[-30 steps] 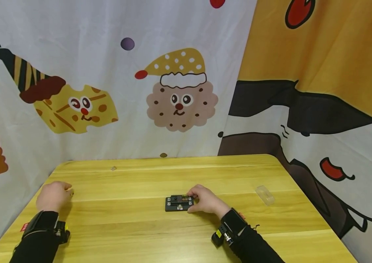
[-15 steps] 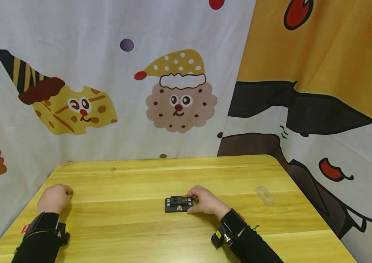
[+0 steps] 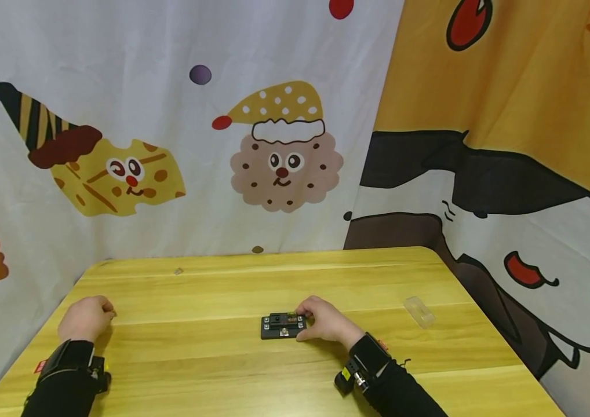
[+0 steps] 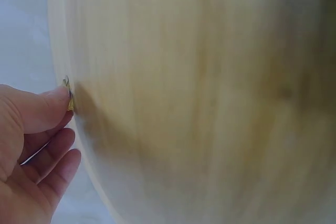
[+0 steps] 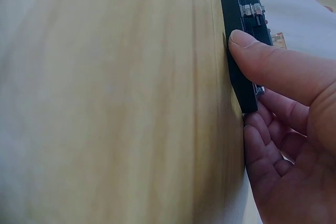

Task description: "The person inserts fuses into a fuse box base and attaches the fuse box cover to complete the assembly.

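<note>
A flat black device (image 3: 283, 326) with metal screws along its top lies on the wooden table, right of the middle. My right hand (image 3: 326, 321) grips its right end between thumb and fingers. In the right wrist view, the thumb (image 5: 262, 61) presses on the black base (image 5: 242, 85), and a small clear amber piece (image 5: 279, 40) sticks up beyond. At the table's left, my left hand (image 3: 85, 318) pinches a tiny gold-coloured piece (image 4: 70, 98) between thumb and forefinger. Most of that piece is hidden by the fingertips, so its kind cannot be told.
On the right of the table (image 3: 196, 359) lies a clear plastic box or lid (image 3: 419, 312). A tiny pale scrap (image 3: 178, 271) rests near the back left edge. Behind stands a curtain (image 3: 149, 35) printed with cartoon food.
The head view has tilted a little, so the scene sits slightly lower. My left hand has turned slightly while keeping its pinch. My right hand and the black device stay in place.
</note>
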Action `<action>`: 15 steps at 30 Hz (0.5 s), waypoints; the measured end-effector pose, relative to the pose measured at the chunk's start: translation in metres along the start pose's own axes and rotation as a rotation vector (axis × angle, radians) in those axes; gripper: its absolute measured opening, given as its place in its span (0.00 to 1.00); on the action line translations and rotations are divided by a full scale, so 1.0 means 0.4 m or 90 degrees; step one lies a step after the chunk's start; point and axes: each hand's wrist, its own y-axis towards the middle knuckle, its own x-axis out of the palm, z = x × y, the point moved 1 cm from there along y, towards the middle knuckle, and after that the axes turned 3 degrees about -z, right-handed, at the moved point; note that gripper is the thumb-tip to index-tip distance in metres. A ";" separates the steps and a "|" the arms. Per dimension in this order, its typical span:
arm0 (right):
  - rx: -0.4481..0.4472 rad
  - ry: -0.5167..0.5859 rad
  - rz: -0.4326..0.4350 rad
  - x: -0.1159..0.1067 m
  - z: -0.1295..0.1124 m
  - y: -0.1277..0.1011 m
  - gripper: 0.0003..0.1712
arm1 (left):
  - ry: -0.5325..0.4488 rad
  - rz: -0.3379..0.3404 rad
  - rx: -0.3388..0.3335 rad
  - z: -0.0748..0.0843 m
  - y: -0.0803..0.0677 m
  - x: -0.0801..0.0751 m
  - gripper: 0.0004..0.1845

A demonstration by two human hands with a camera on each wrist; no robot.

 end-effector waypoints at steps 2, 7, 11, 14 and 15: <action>0.001 0.000 0.000 0.000 -0.002 0.000 0.25 | 0.002 0.000 -0.006 0.002 0.000 -0.002 0.04; 0.002 -0.001 0.002 0.001 -0.003 0.000 0.24 | 0.002 -0.029 -0.020 0.011 -0.002 -0.007 0.03; 0.005 0.001 0.001 0.002 -0.003 0.000 0.25 | 0.011 -0.052 -0.021 0.014 0.000 -0.008 0.04; 0.006 0.002 0.002 0.003 -0.004 0.000 0.25 | 0.019 -0.073 -0.023 0.015 0.002 -0.007 0.06; 0.006 0.002 0.002 0.003 -0.004 0.000 0.25 | 0.020 -0.080 -0.024 0.015 0.003 -0.007 0.06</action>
